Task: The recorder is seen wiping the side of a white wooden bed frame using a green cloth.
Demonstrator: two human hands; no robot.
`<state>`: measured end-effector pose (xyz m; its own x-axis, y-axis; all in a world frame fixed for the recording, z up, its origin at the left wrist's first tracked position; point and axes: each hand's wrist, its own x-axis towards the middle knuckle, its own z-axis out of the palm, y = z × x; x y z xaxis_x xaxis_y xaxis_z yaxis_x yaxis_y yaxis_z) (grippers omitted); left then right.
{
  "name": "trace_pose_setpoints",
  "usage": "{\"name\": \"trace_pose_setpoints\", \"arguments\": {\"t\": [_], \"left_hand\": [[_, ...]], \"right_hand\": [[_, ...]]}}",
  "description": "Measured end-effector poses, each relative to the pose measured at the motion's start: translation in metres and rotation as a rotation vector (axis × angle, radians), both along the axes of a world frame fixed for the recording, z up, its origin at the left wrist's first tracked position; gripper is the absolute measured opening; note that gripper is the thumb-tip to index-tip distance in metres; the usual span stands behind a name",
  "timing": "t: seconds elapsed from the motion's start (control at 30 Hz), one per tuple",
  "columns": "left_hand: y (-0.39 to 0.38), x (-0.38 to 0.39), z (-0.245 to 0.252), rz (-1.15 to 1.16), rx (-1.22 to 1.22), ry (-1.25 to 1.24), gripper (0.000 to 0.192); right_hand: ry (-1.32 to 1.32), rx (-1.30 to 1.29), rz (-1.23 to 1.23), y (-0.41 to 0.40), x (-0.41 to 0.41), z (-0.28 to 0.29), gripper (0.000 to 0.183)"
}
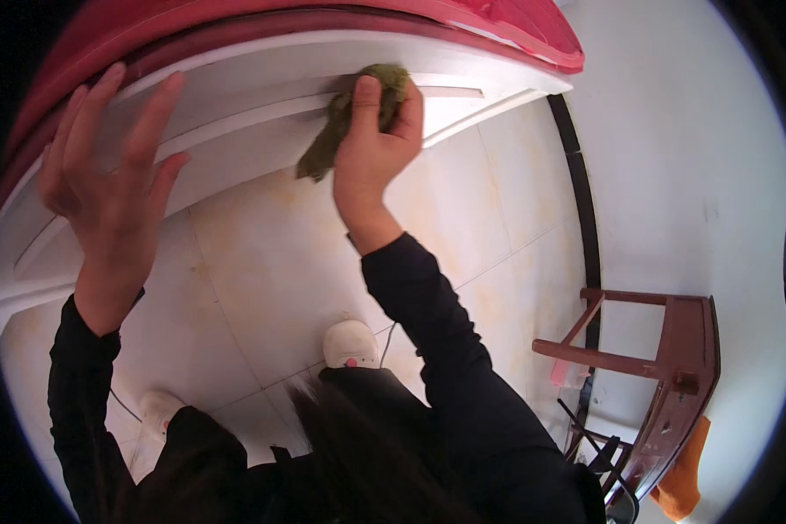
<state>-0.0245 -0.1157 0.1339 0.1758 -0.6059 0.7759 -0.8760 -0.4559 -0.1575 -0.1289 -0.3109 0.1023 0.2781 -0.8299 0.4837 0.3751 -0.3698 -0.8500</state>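
Note:
My right hand grips a bunched olive-green cloth against the white panel on the side of a piece of furniture. Part of the cloth hangs down to the left of my fingers. My left hand holds nothing; its fingers are spread and reach up over the left part of the panel, near the edge of a red cover on top. Whether those fingertips touch the furniture I cannot tell.
Pale floor tiles with my light shoes lie below. At the right, a worn brown wooden stool or bench stands by the white wall, with an orange cloth behind it. A thin cable runs near my foot.

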Motion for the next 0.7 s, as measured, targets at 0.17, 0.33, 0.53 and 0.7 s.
{"name": "trace_pose_setpoints", "arguments": {"t": [0.17, 0.33, 0.53, 0.7], "left_hand": [[0.000, 0.000, 0.000, -0.023, -0.040, -0.006, 0.077], [0.004, 0.002, -0.001, -0.026, -0.049, -0.022, 0.077], [-0.002, -0.001, 0.002, -0.012, -0.071, -0.022, 0.076], [-0.012, -0.006, 0.011, -0.010, -0.081, -0.024, 0.077]], "right_hand": [[0.039, -0.063, -0.014, -0.007, -0.001, -0.002, 0.016], [0.108, -0.113, 0.040, -0.014, -0.009, -0.001, 0.018], [-0.083, 0.116, -0.100, -0.032, -0.002, 0.022, 0.026], [-0.175, 0.123, -0.269, -0.037, 0.006, 0.024, 0.028]]}}
